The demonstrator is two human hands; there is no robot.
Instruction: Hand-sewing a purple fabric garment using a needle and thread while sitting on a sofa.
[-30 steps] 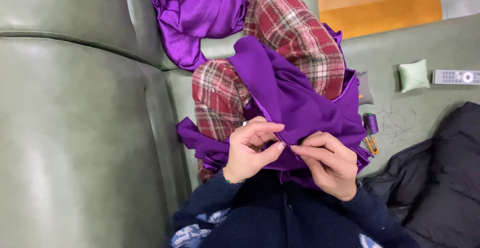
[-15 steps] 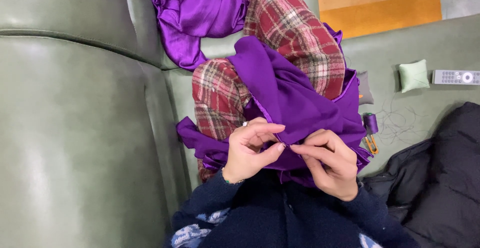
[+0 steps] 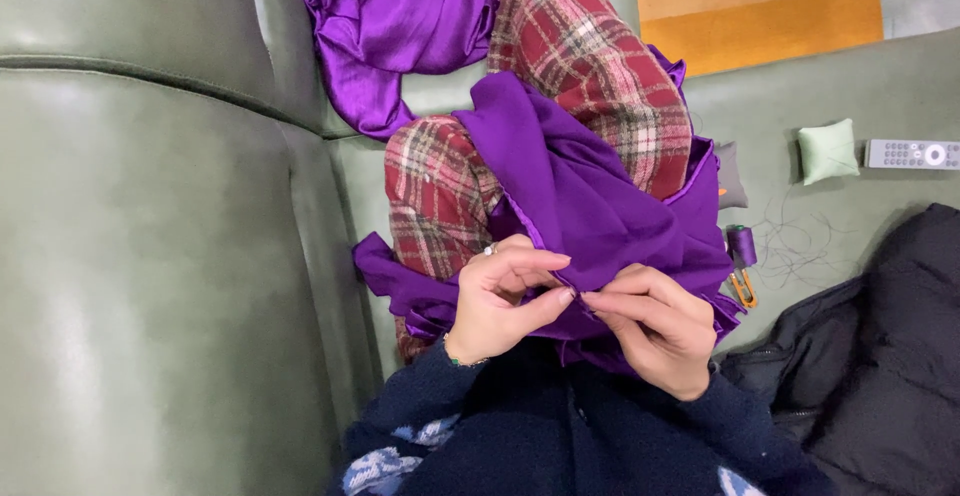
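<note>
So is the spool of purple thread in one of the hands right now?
No, the thread spool lies on the sofa while both hands pinch the purple fabric.

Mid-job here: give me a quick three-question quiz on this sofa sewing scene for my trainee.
1. True or false: both hands pinch the edge of the purple fabric over the lap.
2. Which item lies farthest to the picture's right on the sofa? A) the pale green cushion B) the grey remote control C) the purple thread spool
3. What pattern do the trousers under the fabric have?

Key:
1. True: the left hand and right hand meet fingertip to fingertip on a fabric fold.
2. B
3. Red and cream plaid.
</note>
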